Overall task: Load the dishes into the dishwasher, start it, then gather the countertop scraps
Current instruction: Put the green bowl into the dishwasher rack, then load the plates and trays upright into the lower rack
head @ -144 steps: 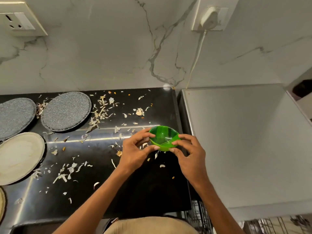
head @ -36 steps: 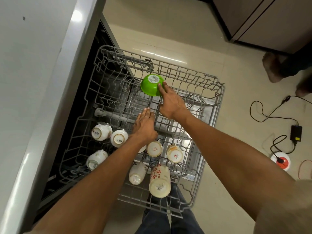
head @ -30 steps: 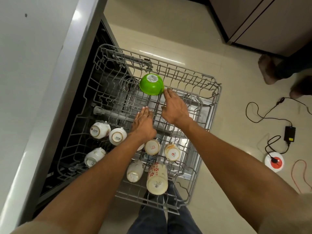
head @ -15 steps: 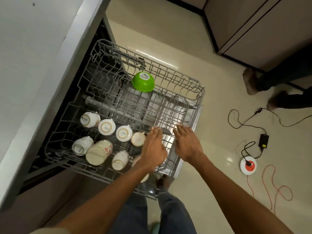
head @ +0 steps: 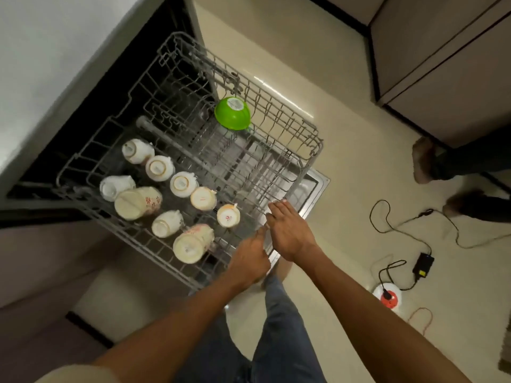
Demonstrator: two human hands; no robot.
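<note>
The dishwasher's wire upper rack [head: 312, 150] is pulled out over the open door [head: 313, 186]. A green bowl [head: 232, 114] sits upside down near the rack's far side, apart from both hands. Several white and floral cups [head: 138, 201] stand upside down in the rack's left half. My left hand [head: 250, 261] and my right hand [head: 290, 230] lie side by side at the rack's front rim, fingers stretched out and touching the wire. Neither hand holds anything.
The white dishwasher top [head: 41, 51] fills the upper left. On the tiled floor to the right lie black cables with an adapter [head: 423, 264] and a round white-and-red device [head: 390, 295]. Another person's feet [head: 423, 161] stand by the cabinets [head: 442, 64].
The green bowl went from the counter into the rack and my right hand let go of it. Both hands have drawn back from the rack's middle to its front rim.
</note>
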